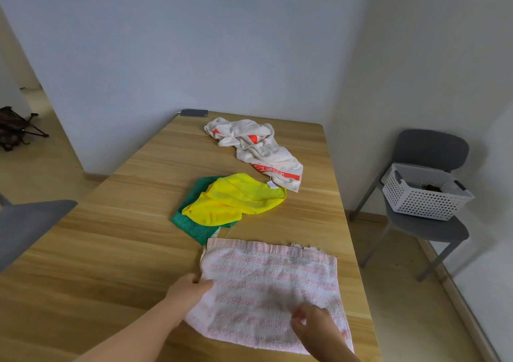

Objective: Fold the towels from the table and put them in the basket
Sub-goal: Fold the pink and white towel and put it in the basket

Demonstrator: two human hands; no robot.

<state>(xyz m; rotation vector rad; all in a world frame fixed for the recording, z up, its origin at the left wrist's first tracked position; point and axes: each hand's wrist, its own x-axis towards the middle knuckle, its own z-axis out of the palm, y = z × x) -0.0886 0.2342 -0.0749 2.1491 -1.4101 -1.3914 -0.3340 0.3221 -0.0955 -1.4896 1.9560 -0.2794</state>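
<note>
Pink striped towel (pixel 266 286) lies flat on the bench (pixel 111 250), near edge, right of ctr, one frayed corner at its far side. L hand (pixel 188 289) is at the towel's left edge, thumb on top and fingers curled round the edge, holding the cloth. R hand (pixel 313 325) sits on the towel's near right part w/ fingers curled down onto the pile; can't tell if it pinches the cloth or just rests there.

Just beyond the pink towel: green towel (pixel 191 225), w/ a yellow towel (pixel 236 198) lying crumpled on top, covering most of it. Further back, a white towel (pixel 261 150) w/ orange-red print, rumpled; its near end lies just beside the yellow one. A dark flat item (pixel 193 112) lies at the bench's far edge by the wall.

Right of the bench, apart from it, a white perforated basket (pixel 422 200) stands on the seat of a grey chair (pixel 427 228); sth dark inside, can't tell what. A 2nd grey chair (pixel 27 223) is at the bench's left side. Dark folded frame (pixel 16 128) on the floor, far left.
</note>
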